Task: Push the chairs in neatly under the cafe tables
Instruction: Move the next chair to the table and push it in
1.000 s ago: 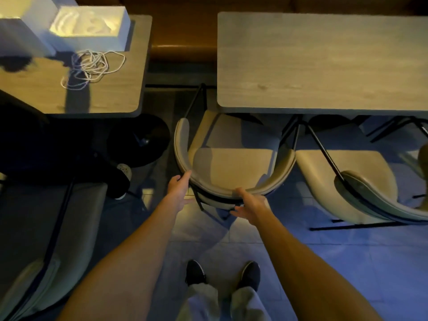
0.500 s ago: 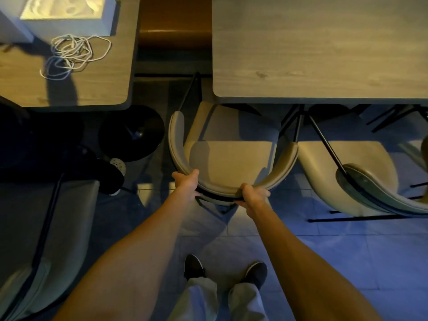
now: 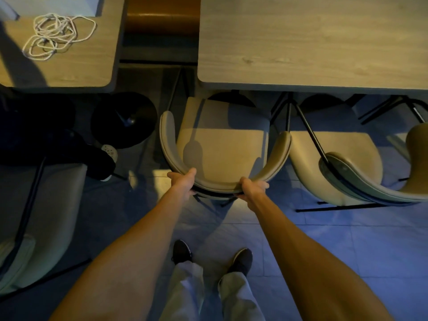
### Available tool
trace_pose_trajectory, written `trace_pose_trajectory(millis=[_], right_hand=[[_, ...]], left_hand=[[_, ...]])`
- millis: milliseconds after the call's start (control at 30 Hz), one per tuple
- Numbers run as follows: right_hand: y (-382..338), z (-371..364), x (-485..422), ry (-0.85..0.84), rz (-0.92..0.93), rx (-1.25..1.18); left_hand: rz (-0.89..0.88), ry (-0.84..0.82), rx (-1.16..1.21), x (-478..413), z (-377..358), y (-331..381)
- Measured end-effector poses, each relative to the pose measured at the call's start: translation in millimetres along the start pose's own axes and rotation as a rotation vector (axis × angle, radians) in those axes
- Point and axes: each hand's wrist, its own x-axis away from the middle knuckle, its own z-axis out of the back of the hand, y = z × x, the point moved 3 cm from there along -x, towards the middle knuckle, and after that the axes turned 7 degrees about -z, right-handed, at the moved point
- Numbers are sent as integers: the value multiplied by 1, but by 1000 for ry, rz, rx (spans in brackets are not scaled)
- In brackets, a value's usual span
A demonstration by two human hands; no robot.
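A beige chair (image 3: 222,144) with a curved backrest stands in front of me, its seat front just under the near edge of the long wooden table (image 3: 312,42). My left hand (image 3: 184,183) grips the left part of the backrest rim. My right hand (image 3: 252,188) grips the rim further right. A second beige chair (image 3: 335,163) stands to the right, angled, partly under the same table.
A smaller table (image 3: 69,66) at the left carries a coiled white cord (image 3: 55,34) and a box. Its round black base (image 3: 124,119) sits on the floor. A seated person's dark leg and shoe (image 3: 108,154) are beside it. Another chair (image 3: 39,216) fills the lower left.
Both hands closed on the backrest rim. The chair slid forward, so more of its seat lies under the table edge, and I stepped closer.
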Motion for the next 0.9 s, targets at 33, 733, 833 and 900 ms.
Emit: trace_pose_trajectory(millis=[33, 733, 833, 900], right_hand=[[2, 6, -2, 2, 2, 14], [21, 90, -32, -43, 42, -3], [28, 93, -29, -24, 67, -8], [31, 94, -27, -12, 66, -10]], left_hand=[[4, 5, 12, 5, -3, -6], [1, 102, 140, 77, -53, -67], [-17, 117, 129, 82, -51, -73], [-36, 115, 128, 84, -49, -77]])
